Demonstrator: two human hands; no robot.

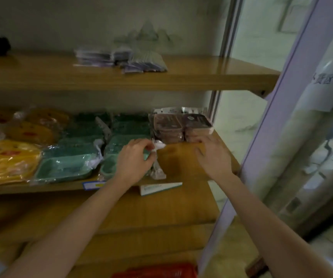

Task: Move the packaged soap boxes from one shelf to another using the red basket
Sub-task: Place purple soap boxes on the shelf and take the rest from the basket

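Reaching over a wooden shelf (181, 155), the left hand (134, 160) pinches the crinkly wrapper of a green soap box (111, 167) at the shelf's front, while the right hand (211, 155) hovers open beside stacked brown soap boxes (181, 125). These packs look light and rigid, with slippery film; gripping the box sides seems safer than the wrapper. A red basket (157, 271) waits below.

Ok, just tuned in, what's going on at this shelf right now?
A person is working at the middle shelf with both bare hands. The left hand pinches the plastic wrap of a green pack. The right hand is open, reaching toward the brown packs at the back right, not gripping one yet. The red basket sits below, at the frame's bottom edge.
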